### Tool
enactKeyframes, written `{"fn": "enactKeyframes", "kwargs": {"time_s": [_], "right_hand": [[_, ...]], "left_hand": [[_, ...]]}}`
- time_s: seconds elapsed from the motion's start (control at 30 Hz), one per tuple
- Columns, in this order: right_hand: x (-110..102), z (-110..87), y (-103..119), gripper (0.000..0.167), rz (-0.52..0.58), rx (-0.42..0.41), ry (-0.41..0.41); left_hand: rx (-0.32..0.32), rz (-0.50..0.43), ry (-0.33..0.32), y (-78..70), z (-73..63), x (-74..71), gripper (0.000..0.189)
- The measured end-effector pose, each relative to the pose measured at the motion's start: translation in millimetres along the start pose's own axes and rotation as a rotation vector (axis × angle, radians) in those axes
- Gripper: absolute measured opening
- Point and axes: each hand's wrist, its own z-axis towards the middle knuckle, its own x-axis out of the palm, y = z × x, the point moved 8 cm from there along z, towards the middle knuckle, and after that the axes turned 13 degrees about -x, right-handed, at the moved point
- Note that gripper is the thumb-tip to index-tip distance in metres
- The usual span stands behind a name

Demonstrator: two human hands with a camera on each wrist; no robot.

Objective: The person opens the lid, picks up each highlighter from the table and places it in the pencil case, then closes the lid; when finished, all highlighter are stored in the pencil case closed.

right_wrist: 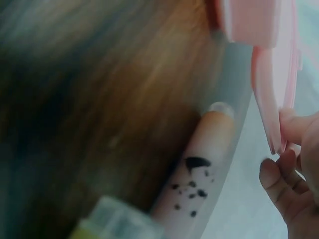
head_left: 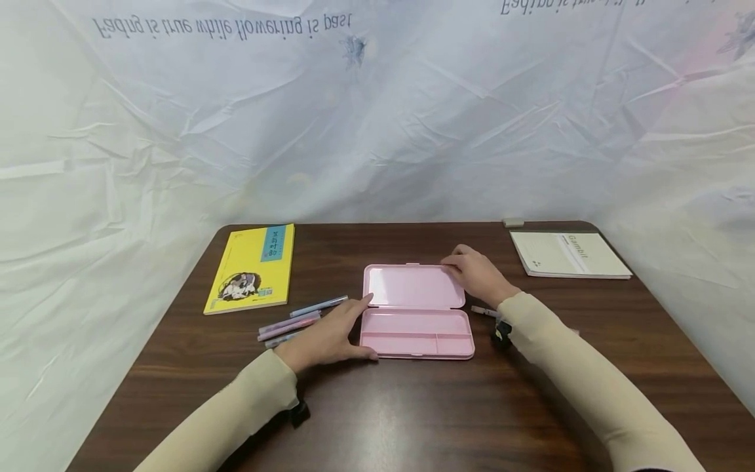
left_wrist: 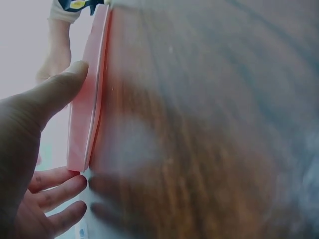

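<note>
A pink pencil case lies opened out on the brown table, its lid folded back behind the divided base. My right hand pinches the lid's far right corner; the right wrist view shows the thumb on one face and fingertips at the other. At the case's left end is my left hand, fingers spread. Its thumb lies along the front wall and the other fingertips rest by the end wall. Both compartments and the lid hold nothing visible.
Several pens lie left of the case, partly behind my left hand. Another pen lies under my right wrist. A yellow book is at the back left, a pale notebook at the back right, near a small grey block.
</note>
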Motion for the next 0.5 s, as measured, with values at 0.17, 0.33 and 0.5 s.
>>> {"fn": "enactKeyframes", "kwargs": {"time_s": [0.17,0.33,0.5], "right_hand": [[-3.3,-4.9,0.1,0.021,0.005,-0.01,-0.028],[-9.3,-8.0,2.6,0.023,0.004,-0.023,-0.043],[-10.4,-10.0,3.9,0.025,0.003,-0.028,-0.038]], "left_hand": [[0.012,0.089,-0.023,-2.7,-1.8,1.6,0.099],[0.058,0.234,-0.113,-5.6,-2.6,-1.2,0.094],[0.087,0.333,-0.117,-6.6,-1.6,0.9,0.098]]}}
